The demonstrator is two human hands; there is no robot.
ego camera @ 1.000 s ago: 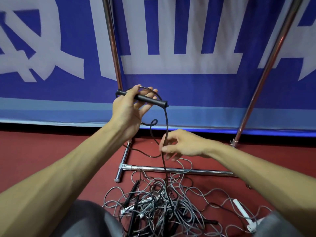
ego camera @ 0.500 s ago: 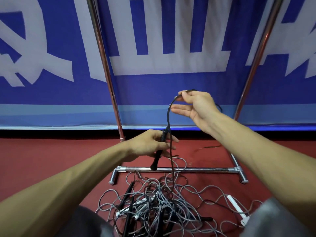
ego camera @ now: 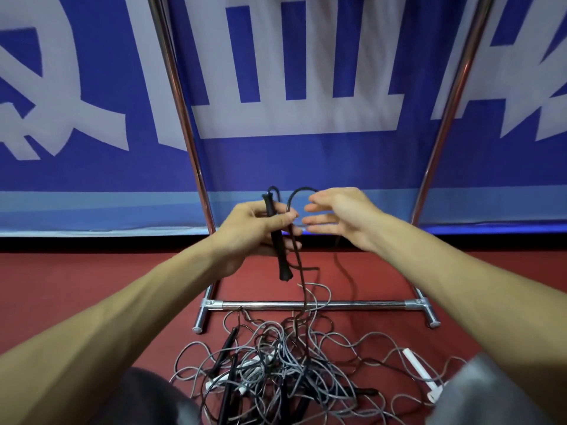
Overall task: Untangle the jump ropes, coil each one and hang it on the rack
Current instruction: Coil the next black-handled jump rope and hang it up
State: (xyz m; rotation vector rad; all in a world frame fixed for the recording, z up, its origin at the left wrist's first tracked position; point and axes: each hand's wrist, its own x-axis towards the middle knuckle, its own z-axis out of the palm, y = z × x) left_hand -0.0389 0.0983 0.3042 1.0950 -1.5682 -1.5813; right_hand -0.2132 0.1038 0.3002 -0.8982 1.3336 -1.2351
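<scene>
Though under ropes (ego camera: pixel 277 351), red floor (ego camera: pixel 92 280)

Even bright light, wide-angle bending at edges, right hand (ego camera: pixel 340 214) motion-blurred.

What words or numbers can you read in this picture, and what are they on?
The banner: huge white characters, cut off by the picture's edges, so not readable.
The black handle in the left hand: no writing shows.
The rack and the white handle: no writing shows.
</scene>
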